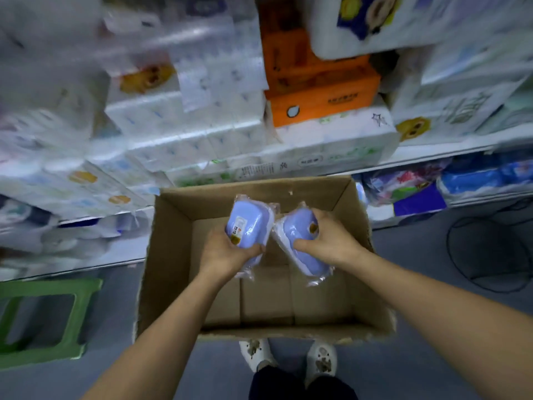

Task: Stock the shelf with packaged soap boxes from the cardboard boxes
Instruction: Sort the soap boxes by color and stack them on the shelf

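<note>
Head view, frame centre: the left hand [227, 252] grips one blue soap box [248, 223], the right hand [326, 241] another [300, 243] — both above the open cardboard box [170, 255]. Lift them straight clear — wrappers look slippery — toward the shelf [432, 157] at upper right.

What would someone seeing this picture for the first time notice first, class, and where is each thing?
First, the two blue soap boxes in clear wrap at the centre: the left hand grips one soap box, the right hand the other, both above the open cardboard box on the floor. Next, the orange packs glowing among pale packages on the shelf above.
</note>
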A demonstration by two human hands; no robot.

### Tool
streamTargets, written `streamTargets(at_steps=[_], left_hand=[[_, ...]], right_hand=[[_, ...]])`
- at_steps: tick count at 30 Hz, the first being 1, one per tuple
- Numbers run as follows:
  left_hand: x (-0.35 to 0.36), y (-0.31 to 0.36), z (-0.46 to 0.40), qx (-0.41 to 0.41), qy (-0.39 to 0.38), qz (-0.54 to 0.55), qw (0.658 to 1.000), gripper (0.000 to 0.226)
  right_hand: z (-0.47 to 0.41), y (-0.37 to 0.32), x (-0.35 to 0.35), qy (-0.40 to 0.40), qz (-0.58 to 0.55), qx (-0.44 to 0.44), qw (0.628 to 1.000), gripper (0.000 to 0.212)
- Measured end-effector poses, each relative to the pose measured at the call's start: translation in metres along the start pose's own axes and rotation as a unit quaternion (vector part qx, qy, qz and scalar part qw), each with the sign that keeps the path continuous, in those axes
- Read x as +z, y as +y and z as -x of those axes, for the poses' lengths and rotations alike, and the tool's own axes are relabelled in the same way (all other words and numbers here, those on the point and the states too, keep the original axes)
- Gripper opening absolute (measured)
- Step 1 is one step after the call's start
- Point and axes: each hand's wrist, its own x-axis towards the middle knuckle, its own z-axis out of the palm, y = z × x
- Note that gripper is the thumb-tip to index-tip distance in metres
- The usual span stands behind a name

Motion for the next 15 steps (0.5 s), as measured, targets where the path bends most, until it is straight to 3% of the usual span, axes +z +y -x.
streamTargets(at_steps=[3, 7, 11, 15], left_hand=[[-0.040, 0.042, 0.033, 0.071, 0.056, 0.012, 0.996, 0.045], [-0.093, 0.079, 0.077, 0.111, 0.104, 0.044, 0.987, 0.044], [-0.139, 0.109, 0.110, 0.164, 0.148, 0.001, 0.975, 0.058], [-0.191, 0.146, 0.127, 0.229, 0.175, 0.048, 0.956, 0.079]], right_hand=[[0.020, -0.040, -0.036, 0.019, -0.030, -0.056, 0.998, 0.070], [0.046, -0.092, -0.090, 0.026, -0.029, -0.122, 0.992, 0.073], [0.064, -0.143, -0.138, 0.028, -0.029, -0.178, 0.983, 0.073], [0.072, -0.194, -0.182, 0.058, -0.020, -0.232, 0.971, 0.071]])
